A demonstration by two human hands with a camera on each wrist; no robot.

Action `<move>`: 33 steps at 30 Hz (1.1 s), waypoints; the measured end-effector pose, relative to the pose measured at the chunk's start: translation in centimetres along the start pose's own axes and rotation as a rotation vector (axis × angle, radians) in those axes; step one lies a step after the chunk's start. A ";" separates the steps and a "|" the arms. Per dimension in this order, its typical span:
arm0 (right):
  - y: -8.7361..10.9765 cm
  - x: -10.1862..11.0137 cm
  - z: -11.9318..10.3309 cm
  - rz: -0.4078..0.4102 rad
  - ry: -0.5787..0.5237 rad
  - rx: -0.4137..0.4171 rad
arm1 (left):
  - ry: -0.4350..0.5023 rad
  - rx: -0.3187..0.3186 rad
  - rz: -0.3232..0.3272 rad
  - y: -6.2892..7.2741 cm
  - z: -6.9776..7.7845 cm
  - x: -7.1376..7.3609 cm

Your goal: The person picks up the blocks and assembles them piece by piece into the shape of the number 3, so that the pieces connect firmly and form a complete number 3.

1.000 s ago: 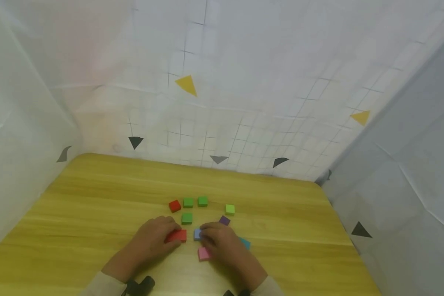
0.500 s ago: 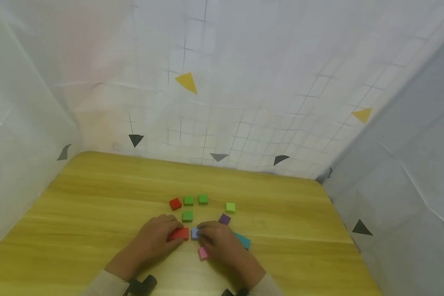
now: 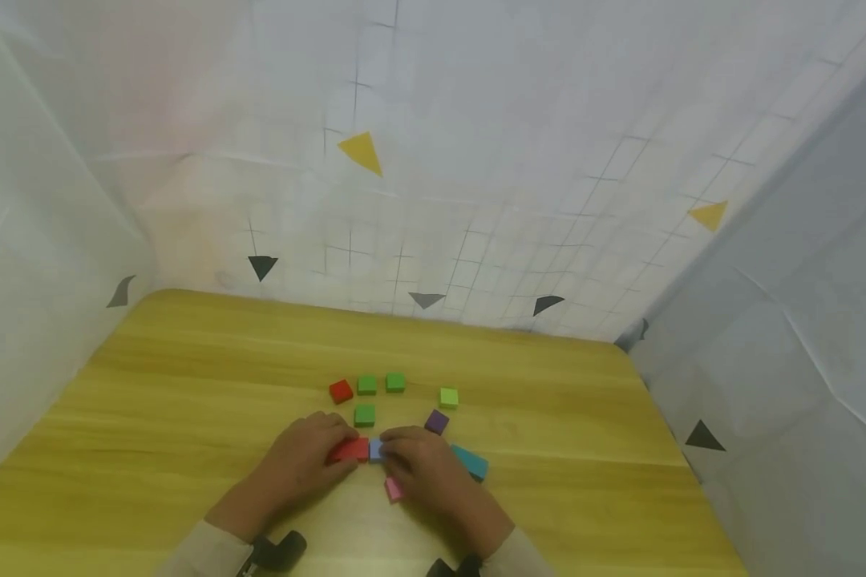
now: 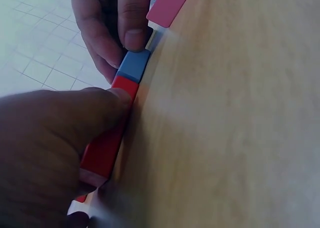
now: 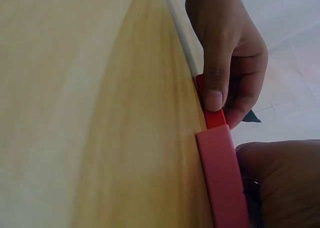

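Observation:
My left hand (image 3: 309, 455) pinches a long red block (image 3: 352, 450) with its thumb on the near side. My right hand (image 3: 427, 469) holds a small blue block (image 3: 375, 450) at the red block's right end. In the left wrist view the end of the blue block (image 4: 134, 65) meets the end of the red block (image 4: 106, 148), in one line. A pink block (image 3: 394, 489) lies by the right hand, partly covered by it in the head view. The right wrist view has this pink block (image 5: 222, 173) in front, hiding the blue one.
Beyond the hands lie several green blocks, one of them a green block (image 3: 364, 415), and a dark red block (image 3: 341, 391). A purple block (image 3: 437, 421), a lime block (image 3: 449, 397) and a teal block (image 3: 471, 463) are to the right. White sheets (image 3: 476, 160) enclose the wooden table (image 3: 563, 417).
The right hand has slid the blue block left, and the gap to the red block has closed. The left hand, with the red block, has shifted slightly right.

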State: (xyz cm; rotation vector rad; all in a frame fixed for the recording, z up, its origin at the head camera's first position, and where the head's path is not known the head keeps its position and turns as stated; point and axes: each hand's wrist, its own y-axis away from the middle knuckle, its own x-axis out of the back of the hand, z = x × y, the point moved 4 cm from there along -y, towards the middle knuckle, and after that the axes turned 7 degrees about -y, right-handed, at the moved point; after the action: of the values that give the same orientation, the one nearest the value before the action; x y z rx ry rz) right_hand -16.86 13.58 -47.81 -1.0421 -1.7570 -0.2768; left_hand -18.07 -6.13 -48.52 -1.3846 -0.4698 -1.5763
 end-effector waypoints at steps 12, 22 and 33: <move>0.1 -0.1 -0.3 0.068 -0.011 0.053 | 0.004 -0.039 0.043 0.1 0.1 -0.1; -0.2 0.1 -0.1 0.085 -0.023 0.050 | 0.017 -0.063 0.081 -0.3 -0.1 -0.5; 0.0 -0.2 0.1 0.079 -0.029 0.030 | 0.077 -0.065 0.109 -0.1 -0.3 -1.0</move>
State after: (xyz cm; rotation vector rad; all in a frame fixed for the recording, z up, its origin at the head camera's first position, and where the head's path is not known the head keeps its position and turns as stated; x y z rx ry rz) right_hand -16.90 13.47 -48.02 -1.0963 -1.7363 -0.1857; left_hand -18.36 -5.92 -49.44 -1.3702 -0.2940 -1.5608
